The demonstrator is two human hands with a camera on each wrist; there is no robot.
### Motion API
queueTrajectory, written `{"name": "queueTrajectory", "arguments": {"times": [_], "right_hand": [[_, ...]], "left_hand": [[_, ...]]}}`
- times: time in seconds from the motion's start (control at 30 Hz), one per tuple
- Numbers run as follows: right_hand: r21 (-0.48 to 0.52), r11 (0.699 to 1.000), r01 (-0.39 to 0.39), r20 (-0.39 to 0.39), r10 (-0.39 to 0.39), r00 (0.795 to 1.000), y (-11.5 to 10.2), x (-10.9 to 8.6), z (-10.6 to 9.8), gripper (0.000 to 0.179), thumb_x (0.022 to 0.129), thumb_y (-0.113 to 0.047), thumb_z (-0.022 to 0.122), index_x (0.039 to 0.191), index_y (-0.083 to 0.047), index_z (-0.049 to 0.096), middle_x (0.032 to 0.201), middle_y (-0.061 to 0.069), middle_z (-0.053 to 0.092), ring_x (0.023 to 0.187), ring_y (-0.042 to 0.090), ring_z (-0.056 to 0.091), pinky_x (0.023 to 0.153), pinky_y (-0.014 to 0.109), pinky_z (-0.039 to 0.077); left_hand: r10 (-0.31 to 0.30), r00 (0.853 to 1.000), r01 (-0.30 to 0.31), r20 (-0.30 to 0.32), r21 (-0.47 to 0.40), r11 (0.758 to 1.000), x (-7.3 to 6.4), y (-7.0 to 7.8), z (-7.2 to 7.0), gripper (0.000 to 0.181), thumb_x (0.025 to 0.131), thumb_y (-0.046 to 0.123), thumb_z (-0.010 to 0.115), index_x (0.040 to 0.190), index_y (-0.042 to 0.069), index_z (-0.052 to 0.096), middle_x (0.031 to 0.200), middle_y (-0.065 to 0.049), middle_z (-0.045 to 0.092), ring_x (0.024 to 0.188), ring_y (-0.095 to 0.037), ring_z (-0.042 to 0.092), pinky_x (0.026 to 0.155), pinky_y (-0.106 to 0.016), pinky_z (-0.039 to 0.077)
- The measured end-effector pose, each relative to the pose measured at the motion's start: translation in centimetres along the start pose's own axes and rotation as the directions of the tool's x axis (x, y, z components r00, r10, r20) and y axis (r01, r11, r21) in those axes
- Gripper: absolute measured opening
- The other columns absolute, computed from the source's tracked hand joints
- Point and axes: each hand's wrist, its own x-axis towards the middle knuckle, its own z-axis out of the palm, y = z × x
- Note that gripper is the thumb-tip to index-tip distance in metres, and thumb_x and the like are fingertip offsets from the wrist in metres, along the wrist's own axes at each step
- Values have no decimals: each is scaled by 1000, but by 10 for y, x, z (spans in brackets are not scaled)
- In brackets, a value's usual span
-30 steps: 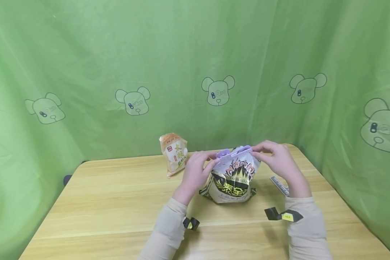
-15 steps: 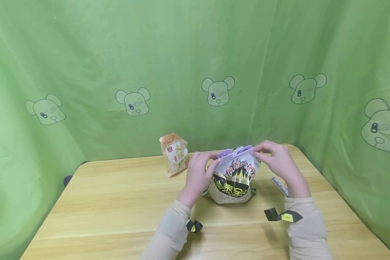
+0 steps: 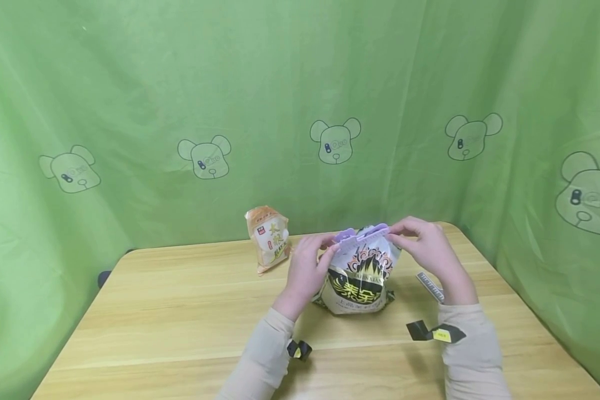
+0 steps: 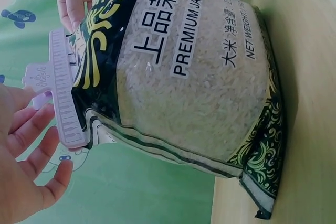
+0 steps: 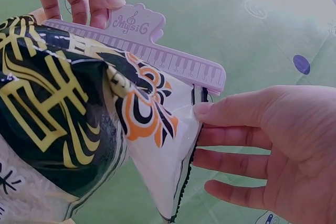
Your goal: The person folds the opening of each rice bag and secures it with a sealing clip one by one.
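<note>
A plastic bag of rice [image 3: 357,291] stands on the table with its gathered top up. Across that top sits a lilac bag clip [image 5: 173,59] printed with piano keys. My left hand [image 3: 307,264] pinches the clip's handle between thumb and fingers, its other fingers spread behind in the left wrist view. On the other side, my right hand [image 3: 427,244] pinches the upper corner of the bag just beyond the clip's end, thumb in front. Loose white film hangs below that pinch in the right wrist view, and the grains show through the bag's clear lower part [image 4: 194,103].
An orange and white food packet [image 3: 270,239] lies at the table's back edge, left of the rice. To the right, a thin pale strip with dark key-like marks [image 3: 431,286] lies on the wooden table [image 3: 180,311]. A green curtain [image 3: 260,83] surrounds the table.
My left hand has shifted slightly right, the bag's left side drawing in with it. The clip stays on the bag's top, and my right hand holds about the same place.
</note>
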Motion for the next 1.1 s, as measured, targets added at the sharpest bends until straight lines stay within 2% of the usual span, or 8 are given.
{"name": "queueTrajectory", "arguments": {"times": [0.4, 0.67, 0.77, 0.83, 0.97, 1.03, 1.1], "right_hand": [[20, 999, -41, 40, 40, 998, 1, -2, -6, 29, 94, -26, 65, 112, -3, 67, 115, 20, 68, 110, 42, 61, 97, 64, 44], [28, 998, -50, 0, 50, 999, 3, -2, -8, 34, 96, -32, 61, 115, -4, 64, 118, 20, 67, 110, 40, 60, 97, 64, 44], [24, 999, -39, -40, 40, 998, 1, -3, -9, 33, 97, -31, 59, 115, -3, 64, 117, 20, 67, 108, 38, 61, 95, 62, 46], [15, 1000, -24, -76, 25, 997, -1, -3, -9, 32, 98, -30, 58, 115, -4, 65, 116, 19, 68, 105, 31, 62, 93, 61, 48], [-5, 1000, 3, -148, -3, 989, -8, -5, -10, 29, 98, -29, 58, 114, -6, 67, 113, 15, 69, 97, -2, 56, 91, 53, 51], [-11, 1000, 5, -180, -7, 984, -12, -6, -11, 29, 98, -29, 59, 113, -7, 67, 112, 13, 70, 92, -15, 49, 90, 42, 51], [-6, 1000, 9, -214, -10, 977, -16, -7, -10, 29, 97, -29, 59, 113, -7, 68, 111, 12, 70, 90, -22, 46, 91, 28, 49]], "left_hand": [[-29, 997, 31, 73, -24, 999, 3, -5, -12, 32, 97, 31, 58, 122, 14, 64, 103, -2, 71, 98, -19, 63, 91, -36, 50], [-62, 997, 65, 51, -59, 996, 7, -12, -26, 30, 96, 31, 59, 118, 12, 66, 102, -3, 71, 95, -21, 64, 85, -33, 51], [-63, 997, 65, 37, -76, 995, 9, -17, -33, 28, 97, 30, 59, 114, 10, 68, 100, -3, 72, 91, -19, 65, 83, -31, 53], [-64, 998, 66, 25, -88, 994, 10, -20, -38, 27, 96, 29, 59, 112, 10, 69, 100, -4, 72, 89, -16, 65, 81, -30, 54], [-67, 998, 66, -4, -115, 991, 12, -27, -48, 25, 96, 28, 61, 107, 9, 70, 97, -5, 73, 87, -15, 65, 79, -34, 56], [-66, 997, 62, -27, -124, 990, 13, -31, -53, 23, 95, 27, 62, 104, 8, 71, 93, -6, 73, 85, -16, 65, 78, -36, 57], [-62, 997, 55, -53, -124, 991, 13, -35, -58, 21, 94, 26, 63, 100, 7, 72, 90, -6, 72, 83, -16, 65, 78, -35, 56]]}}
